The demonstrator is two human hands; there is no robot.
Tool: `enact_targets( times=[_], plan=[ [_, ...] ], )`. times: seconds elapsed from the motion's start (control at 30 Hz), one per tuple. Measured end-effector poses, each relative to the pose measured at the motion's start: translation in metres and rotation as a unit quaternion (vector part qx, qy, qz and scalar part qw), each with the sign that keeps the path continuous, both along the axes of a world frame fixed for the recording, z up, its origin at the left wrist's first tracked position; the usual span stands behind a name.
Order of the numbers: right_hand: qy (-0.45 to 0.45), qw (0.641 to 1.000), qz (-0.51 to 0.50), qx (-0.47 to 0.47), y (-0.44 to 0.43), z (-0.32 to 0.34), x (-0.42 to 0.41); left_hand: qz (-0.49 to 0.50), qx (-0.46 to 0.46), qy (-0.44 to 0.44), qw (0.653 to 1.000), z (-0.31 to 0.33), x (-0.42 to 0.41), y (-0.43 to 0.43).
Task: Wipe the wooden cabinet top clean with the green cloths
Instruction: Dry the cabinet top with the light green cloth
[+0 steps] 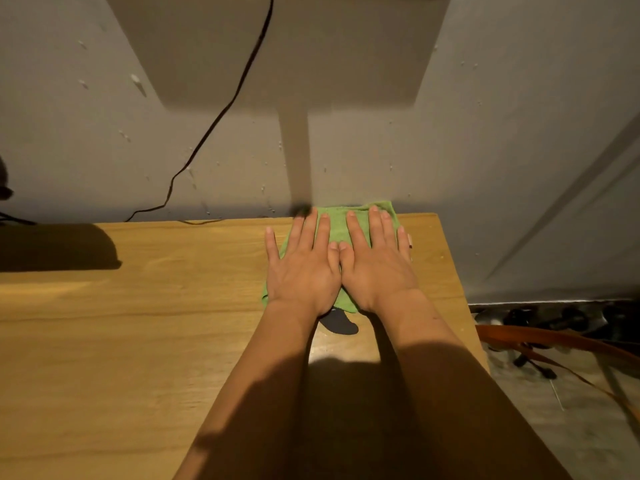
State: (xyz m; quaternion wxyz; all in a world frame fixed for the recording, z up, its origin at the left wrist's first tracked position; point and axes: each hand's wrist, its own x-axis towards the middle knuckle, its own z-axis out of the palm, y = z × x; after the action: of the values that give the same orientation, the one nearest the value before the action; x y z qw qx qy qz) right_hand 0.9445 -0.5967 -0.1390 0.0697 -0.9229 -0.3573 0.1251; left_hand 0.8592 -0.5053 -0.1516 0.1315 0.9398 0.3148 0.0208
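A green cloth (337,221) lies flat on the wooden cabinet top (138,323) near its far right corner, against the grey wall. My left hand (303,268) and my right hand (375,265) press down on it side by side, palms flat, fingers spread and pointing at the wall, thumbs touching. Most of the cloth is hidden under the hands; its edges show at the far side, the left and between the wrists. Whether it is one cloth or two I cannot tell. A small dark patch (341,325) sits on the wood just below the cloth.
A black cable (221,112) runs down the wall to the cabinet's back edge. The cabinet's right edge (464,289) drops to a floor with an orange hose (554,341) and dark clutter. A dark object's shadow lies at the far left.
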Motion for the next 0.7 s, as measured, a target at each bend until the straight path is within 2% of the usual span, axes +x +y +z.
enact_targets(
  times=[0.37, 0.7],
  plan=[
    [0.007, 1.0, -0.011, 0.002, -0.019, 0.002, -0.027, -0.011, -0.006, 0.014, 1.0, 0.002, -0.023, -0.015],
    [0.0, 1.0, -0.01, 0.014, -0.088, 0.005, -0.112, -0.006, -0.013, 0.005, 1.0, 0.004, -0.106, -0.084]
  ],
)
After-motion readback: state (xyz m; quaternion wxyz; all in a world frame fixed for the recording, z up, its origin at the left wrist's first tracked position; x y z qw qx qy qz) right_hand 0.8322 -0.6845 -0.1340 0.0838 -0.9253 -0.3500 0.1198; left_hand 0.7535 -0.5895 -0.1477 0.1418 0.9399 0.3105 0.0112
